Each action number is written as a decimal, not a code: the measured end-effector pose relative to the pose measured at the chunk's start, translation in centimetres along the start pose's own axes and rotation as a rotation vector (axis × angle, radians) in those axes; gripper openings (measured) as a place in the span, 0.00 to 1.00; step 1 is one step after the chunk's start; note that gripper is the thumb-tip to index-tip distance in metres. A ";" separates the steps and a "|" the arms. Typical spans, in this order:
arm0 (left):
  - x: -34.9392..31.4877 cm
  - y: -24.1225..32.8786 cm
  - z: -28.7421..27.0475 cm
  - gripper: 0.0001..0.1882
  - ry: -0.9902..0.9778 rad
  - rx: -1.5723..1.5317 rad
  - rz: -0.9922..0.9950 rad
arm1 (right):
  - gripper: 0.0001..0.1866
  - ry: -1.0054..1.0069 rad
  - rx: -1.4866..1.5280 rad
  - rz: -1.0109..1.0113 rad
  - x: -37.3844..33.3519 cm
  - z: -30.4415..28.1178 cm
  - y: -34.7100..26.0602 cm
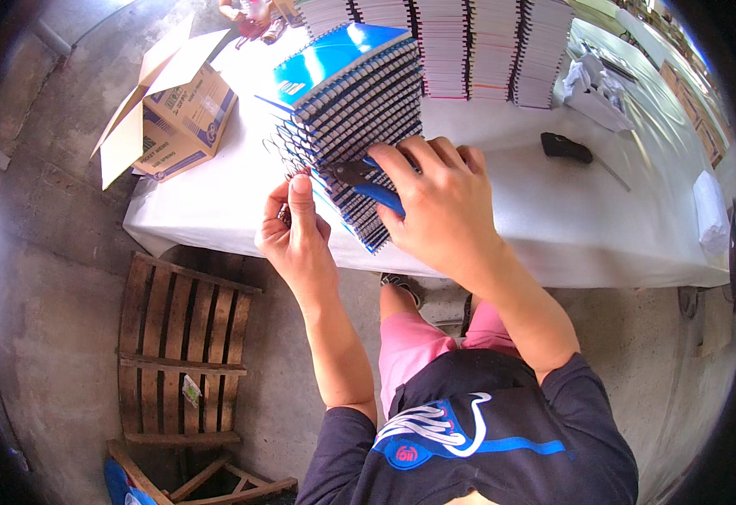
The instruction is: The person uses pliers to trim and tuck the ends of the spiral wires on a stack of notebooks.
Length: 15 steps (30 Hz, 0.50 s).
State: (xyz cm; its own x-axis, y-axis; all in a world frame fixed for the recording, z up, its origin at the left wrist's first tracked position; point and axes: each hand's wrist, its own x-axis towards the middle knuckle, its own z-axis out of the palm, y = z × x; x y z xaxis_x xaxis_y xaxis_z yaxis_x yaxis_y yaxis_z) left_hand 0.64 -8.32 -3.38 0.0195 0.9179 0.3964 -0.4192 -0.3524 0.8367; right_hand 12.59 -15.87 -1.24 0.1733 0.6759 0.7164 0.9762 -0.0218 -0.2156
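Note:
A stack of spiral-bound notebooks (359,101) with a glossy blue cover on top stands at the near edge of the white-covered table, black coil bindings facing me. Loose coil ends (288,147) stick out at the stack's left corner. My left hand (300,227) is closed beside them, thumb and fingers pinching what look like wire coil ends; a short dark piece of coil shows in its curled fingers. Wrapped in my right hand (448,198) are blue-handled cutting pliers (380,198), their dark jaws pointing left at the coil ends. Whether the jaws touch wire I cannot tell.
An open cardboard box (178,126) stands at the table's left. Behind the notebooks rise tall stacks of spiral-bound books (490,55). Crumpled white plastic (595,93) and a black object (565,147) lie to the right. A wooden pallet (184,362) is on the floor, lower left.

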 end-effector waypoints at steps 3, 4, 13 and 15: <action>-0.2 -0.2 0.4 0.13 0.051 0.155 0.069 | 0.18 -0.025 0.016 0.004 0.0 0.0 -0.2; -0.2 -0.3 0.3 0.13 0.048 0.175 0.084 | 0.18 -0.019 0.032 0.002 0.0 0.0 -0.2; -0.7 -0.8 0.1 0.12 0.058 0.098 0.126 | 0.21 -0.139 0.197 0.064 0.1 1.1 1.0; -0.8 -0.6 0.0 0.11 0.050 -0.151 -0.025 | 0.21 -0.120 0.206 0.044 0.3 0.8 1.3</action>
State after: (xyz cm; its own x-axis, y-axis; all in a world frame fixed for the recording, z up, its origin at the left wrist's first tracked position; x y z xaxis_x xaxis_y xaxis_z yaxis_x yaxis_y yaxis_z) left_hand 0.86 -8.82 -4.26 -0.0122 0.9354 0.3535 -0.5510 -0.3013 0.7782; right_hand 13.77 -15.14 -1.81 0.1867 0.7603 0.6222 0.9189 0.0890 -0.3844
